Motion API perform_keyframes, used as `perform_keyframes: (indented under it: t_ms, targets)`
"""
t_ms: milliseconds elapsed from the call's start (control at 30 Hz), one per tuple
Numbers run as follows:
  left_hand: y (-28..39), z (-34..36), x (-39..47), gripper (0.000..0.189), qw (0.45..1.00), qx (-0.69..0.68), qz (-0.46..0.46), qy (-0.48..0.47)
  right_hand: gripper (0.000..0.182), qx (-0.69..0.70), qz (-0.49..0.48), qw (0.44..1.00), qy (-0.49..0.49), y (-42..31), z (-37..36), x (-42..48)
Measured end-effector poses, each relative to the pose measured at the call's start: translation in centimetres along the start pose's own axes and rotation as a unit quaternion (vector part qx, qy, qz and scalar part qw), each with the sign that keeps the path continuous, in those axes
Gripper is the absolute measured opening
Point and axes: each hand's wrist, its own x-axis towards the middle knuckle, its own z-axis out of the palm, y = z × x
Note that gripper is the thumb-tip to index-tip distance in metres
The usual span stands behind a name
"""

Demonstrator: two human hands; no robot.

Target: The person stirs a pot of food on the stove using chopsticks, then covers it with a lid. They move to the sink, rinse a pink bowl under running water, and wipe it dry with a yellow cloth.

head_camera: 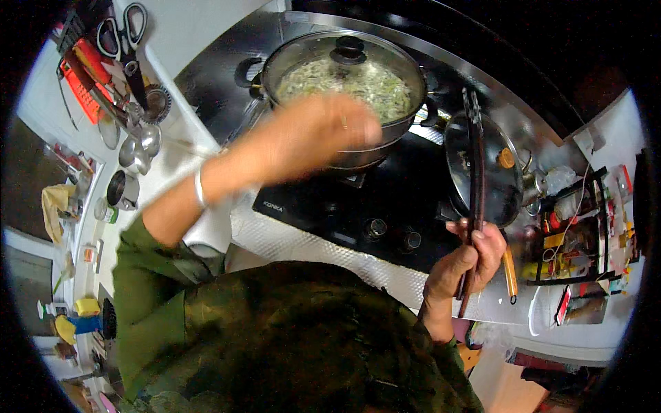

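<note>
My left hand, blurred by motion, is in front of the pot's near side. Its fingers look bent, and I cannot tell whether they hold anything. Behind it a two-handled pot stands on the black glass gas hob. A glass lid with a black knob covers it, and pale green shredded food shows through the glass. In my right hand is a pair of dark chopsticks, held upright to the right of the pot, tips pointing away from me.
Right of the hob sits a frying pan with a glass lid and an orange-brown handle. Beyond it a black rack holds bottles and jars. Scissors, ladles and other utensils hang at left, above a metal cup.
</note>
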Motion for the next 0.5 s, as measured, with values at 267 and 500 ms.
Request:
perform_keyframes:
  t_ms: [267,500]
  targets:
    - [-1.8,9.8,-11.9,0.042,0.662,-0.730,-0.170,0.000,0.036,0.102,-0.157,0.920,-0.344,-2.3,8.7,-2.4]
    - [-5.2,11.0,-15.2,0.032,0.457,-0.813,-0.267,0.243,0.025,0.045,-0.115,0.851,-0.511,-4.4,12.3,-3.4]
